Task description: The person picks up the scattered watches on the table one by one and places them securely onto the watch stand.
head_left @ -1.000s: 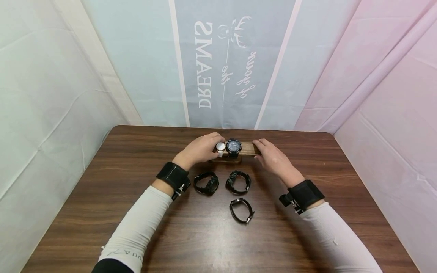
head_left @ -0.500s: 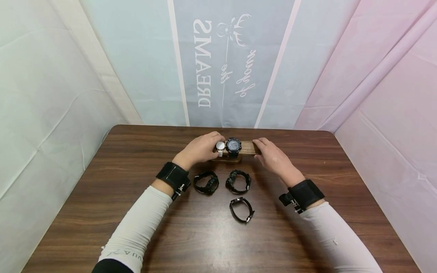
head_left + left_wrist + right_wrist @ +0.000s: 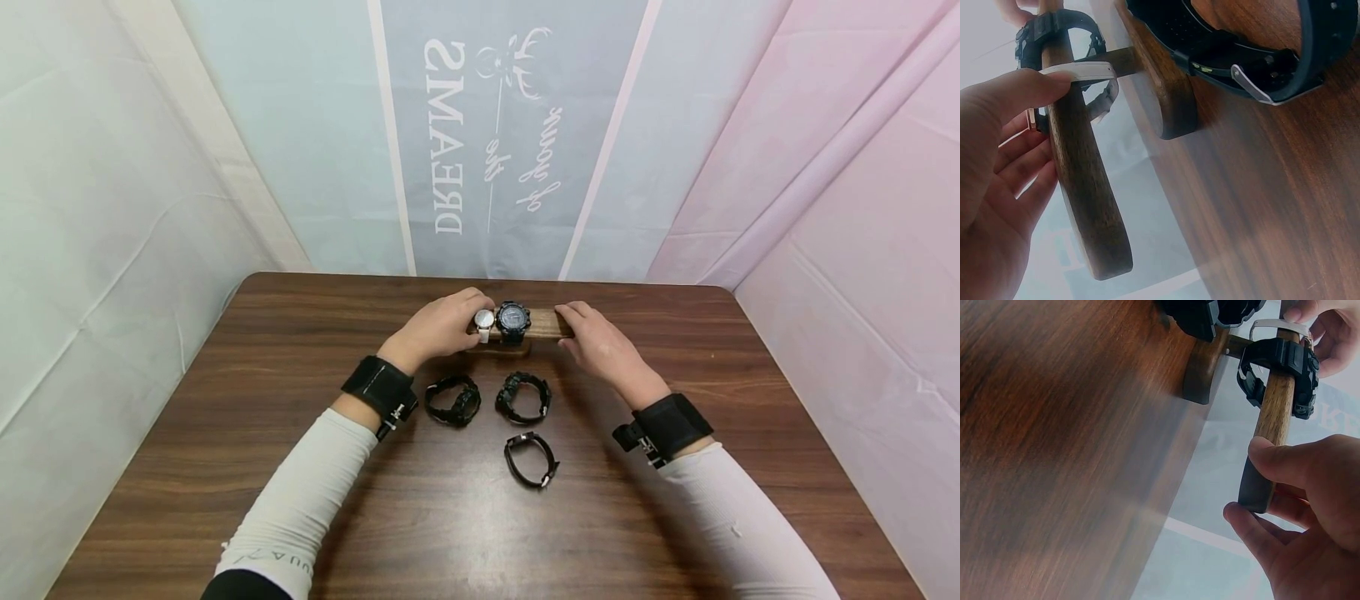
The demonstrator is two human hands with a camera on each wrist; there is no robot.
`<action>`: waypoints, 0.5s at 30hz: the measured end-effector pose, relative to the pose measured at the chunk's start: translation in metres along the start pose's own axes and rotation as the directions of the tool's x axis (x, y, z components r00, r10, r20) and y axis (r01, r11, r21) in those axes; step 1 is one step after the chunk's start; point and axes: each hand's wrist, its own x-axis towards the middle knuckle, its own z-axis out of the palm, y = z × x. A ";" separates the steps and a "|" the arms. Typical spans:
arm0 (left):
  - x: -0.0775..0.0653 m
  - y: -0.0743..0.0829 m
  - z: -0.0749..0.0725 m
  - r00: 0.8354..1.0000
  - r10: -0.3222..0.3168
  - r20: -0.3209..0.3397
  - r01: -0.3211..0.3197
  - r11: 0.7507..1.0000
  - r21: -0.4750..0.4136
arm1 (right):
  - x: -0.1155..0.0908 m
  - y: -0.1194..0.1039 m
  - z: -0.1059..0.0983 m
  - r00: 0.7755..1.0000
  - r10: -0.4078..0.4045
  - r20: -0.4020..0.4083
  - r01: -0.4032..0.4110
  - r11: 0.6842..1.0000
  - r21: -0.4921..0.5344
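Note:
A wooden watch stand [image 3: 546,323] with a crossbar stands near the back of the table. Around its bar hang a white-strapped wristwatch [image 3: 484,321] and, just right of it, a bulky black wristwatch [image 3: 513,318]. My left hand [image 3: 444,325] pinches the white watch, its thumb on the strap and its fingers behind the dial, as the left wrist view shows. At the bar's right end, my right hand [image 3: 602,346] grips the wood between thumb and fingers; the right wrist view has this hand [image 3: 1316,500] close up. The bar's left end is hidden by my left hand in the head view.
Three black watches lie on the table [image 3: 360,517] in front of the stand: one at left [image 3: 453,402], one at right [image 3: 523,398], and a slimmer one [image 3: 531,461] nearer me. A printed curtain [image 3: 487,242] hangs behind the table; pale cloth flanks both sides.

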 end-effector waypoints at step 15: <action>-0.005 -0.004 0.000 1.000 0.002 -0.017 -0.002 1.000 -0.024 | -0.002 -0.001 0.002 1.000 0.027 0.002 -0.027 1.000 0.012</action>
